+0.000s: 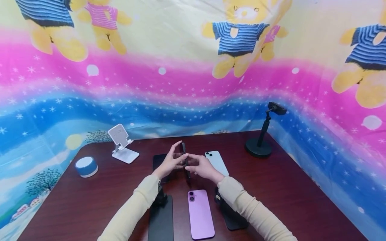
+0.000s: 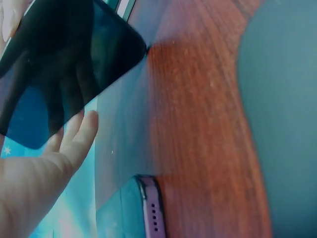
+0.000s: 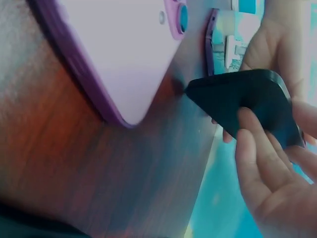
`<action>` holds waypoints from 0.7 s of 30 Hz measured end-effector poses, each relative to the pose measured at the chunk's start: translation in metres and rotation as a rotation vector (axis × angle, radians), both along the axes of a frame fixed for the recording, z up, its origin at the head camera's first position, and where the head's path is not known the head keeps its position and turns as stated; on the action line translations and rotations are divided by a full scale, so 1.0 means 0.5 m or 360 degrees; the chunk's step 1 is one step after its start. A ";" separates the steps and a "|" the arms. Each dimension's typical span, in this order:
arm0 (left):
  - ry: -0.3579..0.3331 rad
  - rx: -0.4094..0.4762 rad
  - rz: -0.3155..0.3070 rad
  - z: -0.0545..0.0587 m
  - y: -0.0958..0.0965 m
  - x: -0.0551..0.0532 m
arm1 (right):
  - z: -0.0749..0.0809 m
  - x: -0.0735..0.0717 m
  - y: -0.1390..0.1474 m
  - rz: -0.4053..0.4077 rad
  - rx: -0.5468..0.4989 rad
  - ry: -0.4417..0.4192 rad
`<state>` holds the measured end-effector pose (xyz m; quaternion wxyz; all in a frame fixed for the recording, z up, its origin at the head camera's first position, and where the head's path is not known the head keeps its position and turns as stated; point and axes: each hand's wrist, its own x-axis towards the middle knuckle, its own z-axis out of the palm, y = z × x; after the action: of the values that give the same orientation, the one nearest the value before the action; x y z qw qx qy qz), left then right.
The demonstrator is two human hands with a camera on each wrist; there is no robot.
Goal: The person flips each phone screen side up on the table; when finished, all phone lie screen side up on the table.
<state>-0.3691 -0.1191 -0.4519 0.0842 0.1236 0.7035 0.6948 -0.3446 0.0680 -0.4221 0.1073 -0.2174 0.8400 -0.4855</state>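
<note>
Between my two hands a black smartphone (image 1: 187,172) is held up on edge over the middle of the table. My left hand (image 1: 170,164) grips it from the left, with a finger at its top and the thumb lower down. From the other side my right hand (image 1: 205,167) holds it, its fingers against the dark back (image 3: 223,101) in the right wrist view. The glossy dark screen (image 2: 64,64) faces the left wrist camera and reflects fingers. Nearer me, a purple phone (image 1: 201,214) lies with its back up.
A light-blue phone (image 1: 217,162) lies by my right hand, a dark one (image 1: 159,160) behind my left. Dark flat slabs (image 1: 161,219) (image 1: 233,216) lie by my forearms. Farther off stand a white phone stand (image 1: 125,155), a blue-white cylinder (image 1: 86,167) and a black stand (image 1: 258,148).
</note>
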 end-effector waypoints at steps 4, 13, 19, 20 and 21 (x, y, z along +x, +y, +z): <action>-0.0021 0.0007 0.0017 0.001 0.001 0.001 | -0.003 0.006 -0.003 -0.0030 0.0006 0.0063; 0.0001 0.0004 0.0049 -0.007 -0.005 0.008 | -0.003 0.007 -0.001 -0.0052 0.0014 0.0047; -0.0051 0.0036 0.0214 -0.008 -0.005 0.014 | -0.005 0.004 0.004 -0.0065 0.0026 0.0074; -0.0063 0.0047 0.0234 -0.008 -0.005 0.014 | -0.005 0.004 0.006 -0.0074 0.0034 0.0090; -0.0070 0.0049 0.0251 -0.008 -0.005 0.015 | -0.006 0.004 0.007 -0.0085 0.0046 0.0105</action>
<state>-0.3615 -0.1218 -0.4559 0.0427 0.0538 0.6982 0.7126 -0.3425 0.0712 -0.4251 0.0697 -0.2092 0.8555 -0.4685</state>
